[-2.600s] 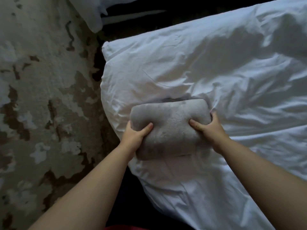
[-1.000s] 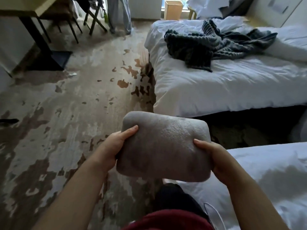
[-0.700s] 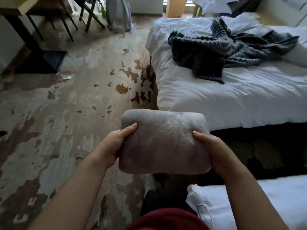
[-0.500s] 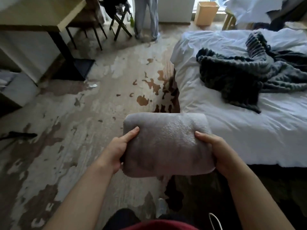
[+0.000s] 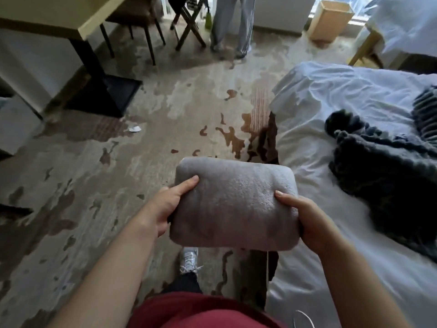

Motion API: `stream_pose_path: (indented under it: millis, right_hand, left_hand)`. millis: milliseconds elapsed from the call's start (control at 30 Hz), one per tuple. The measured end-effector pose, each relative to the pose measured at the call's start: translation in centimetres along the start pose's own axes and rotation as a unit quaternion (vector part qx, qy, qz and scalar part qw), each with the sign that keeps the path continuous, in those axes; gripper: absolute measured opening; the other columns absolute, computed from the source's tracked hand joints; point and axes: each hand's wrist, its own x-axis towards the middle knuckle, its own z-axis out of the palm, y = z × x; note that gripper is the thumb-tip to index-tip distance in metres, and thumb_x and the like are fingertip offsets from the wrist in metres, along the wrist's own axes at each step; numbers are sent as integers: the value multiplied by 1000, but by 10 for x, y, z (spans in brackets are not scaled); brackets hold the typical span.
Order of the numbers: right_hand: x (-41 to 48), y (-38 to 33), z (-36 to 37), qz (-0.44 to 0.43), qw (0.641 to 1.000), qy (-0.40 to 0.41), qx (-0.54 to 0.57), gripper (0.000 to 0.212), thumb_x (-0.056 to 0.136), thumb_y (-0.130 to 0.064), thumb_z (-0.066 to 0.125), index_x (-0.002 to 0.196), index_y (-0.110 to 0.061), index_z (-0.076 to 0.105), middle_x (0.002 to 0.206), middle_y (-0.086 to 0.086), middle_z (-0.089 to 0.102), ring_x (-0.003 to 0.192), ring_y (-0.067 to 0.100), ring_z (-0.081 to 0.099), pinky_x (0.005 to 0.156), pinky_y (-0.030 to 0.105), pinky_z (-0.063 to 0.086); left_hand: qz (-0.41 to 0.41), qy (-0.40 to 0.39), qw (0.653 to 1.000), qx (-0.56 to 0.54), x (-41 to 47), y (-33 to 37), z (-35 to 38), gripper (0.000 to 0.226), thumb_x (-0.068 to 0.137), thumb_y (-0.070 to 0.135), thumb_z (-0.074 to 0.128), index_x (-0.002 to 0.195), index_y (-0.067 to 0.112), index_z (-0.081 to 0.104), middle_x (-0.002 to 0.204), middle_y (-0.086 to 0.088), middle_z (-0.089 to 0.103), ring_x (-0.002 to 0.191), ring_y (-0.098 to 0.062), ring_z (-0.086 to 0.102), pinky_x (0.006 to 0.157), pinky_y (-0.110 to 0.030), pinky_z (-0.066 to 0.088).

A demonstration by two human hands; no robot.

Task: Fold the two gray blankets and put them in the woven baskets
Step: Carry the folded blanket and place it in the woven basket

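Since 2.6 s ago: folded light-gray fleece blanket lifted off the white bedding, now held over the patterned carpet. The left hand and right hand each clamp a short end, thumbs on top; long axis runs left-right between them. A tan rectangular bin (woven basket? too blurred) stands well ahead, to the right. The dark-gray knitted blanket lies unfolded on the white-sheeted bed.

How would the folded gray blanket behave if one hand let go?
Probably soft and floppy: the folded gray blanket bulges with rounded edges. Likely light: the left hand and right hand hold it up by its ends alone. With one hand gripping, it may sag or unfold, since nothing ties the folds.
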Motion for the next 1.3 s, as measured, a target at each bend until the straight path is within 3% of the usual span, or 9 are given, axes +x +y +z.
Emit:
stream_pose_path:
  millis: [167, 300, 433, 633, 733, 933, 1067, 1200, 1300]
  right_hand:
    - [74, -83, 0, -25, 998, 48, 35, 58, 63, -37, 76, 112, -6, 67, 102, 13, 74, 93, 28, 72, 74, 36, 55]
    - [128, -133, -21, -27, 994, 86, 64, 63, 63, -37, 77, 116, -7, 65, 105, 13, 73, 98, 29, 70, 84, 39, 54]
    - [211, -189, -55, -25, 989, 105, 104, 55, 67, -30, 77, 115, -5, 66, 106, 14, 73, 98, 29, 70, 82, 37, 54]
    - [363, -319, -94, -22, 996, 55, 74, 36, 75, -27, 73, 105, -7, 72, 100, 11, 75, 89, 22, 73, 61, 23, 56]
    - [420, -392, -105, -43, 997, 23, 66, 41, 68, -29, 75, 102, -6, 74, 97, 10, 75, 85, 20, 73, 58, 21, 55]
    - [528, -488, -120, -41, 998, -25, 51, 48, 65, -37, 77, 104, -9, 74, 103, 10, 74, 94, 24, 72, 65, 26, 56]
    - [603, -526, -139, -9, 996, 4, 86, 42, 64, -34, 77, 98, -8, 76, 104, 12, 74, 93, 25, 72, 69, 27, 57]
    - [682, -584, -171, 21, 994, 58, 88, 61, 59, -40, 79, 111, -8, 69, 108, 10, 73, 99, 26, 70, 91, 40, 52]
    - [740, -632, -195, 39, 986, 97, 129, 49, 62, -37, 75, 103, -9, 73, 101, 8, 75, 89, 20, 73, 70, 30, 55]
  left_hand:
    - [-2, -51, 997, 62, 107, 101, 33, 60, 64, 49, 78, 106, 8, 69, 91, -5, 76, 83, -17, 73, 65, -24, 53]
    - [-16, -104, 991, 84, 186, 165, 81, 57, 65, 46, 77, 107, 7, 70, 94, -9, 76, 86, -20, 73, 58, -22, 55]
    - [-32, -128, 984, 121, 272, 216, 136, 62, 60, 50, 77, 106, 9, 71, 96, -7, 75, 90, -19, 72, 72, -29, 52]
    - [-11, -48, 993, 105, 386, 318, 210, 52, 71, 44, 76, 104, 5, 69, 89, -10, 76, 80, -23, 73, 60, -27, 54]
    - [9, -24, 997, 77, 422, 379, 236, 49, 71, 44, 76, 102, 6, 69, 88, -9, 76, 76, -22, 74, 49, -25, 54]
    - [11, -3, 997, 70, 512, 472, 274, 60, 61, 45, 78, 104, 4, 69, 91, -10, 76, 82, -23, 74, 65, -29, 54]
    - [-18, -17, 997, 80, 600, 521, 315, 54, 67, 39, 78, 105, 1, 69, 90, -13, 75, 80, -24, 74, 58, -27, 55]
    - [-42, -59, 993, 91, 702, 575, 372, 45, 74, 36, 77, 104, 3, 69, 87, -13, 75, 76, -24, 74, 51, -24, 54]
    - [-59, -81, 989, 109, 776, 620, 426, 41, 76, 34, 76, 105, 5, 69, 85, -11, 76, 72, -22, 74, 48, -23, 53]
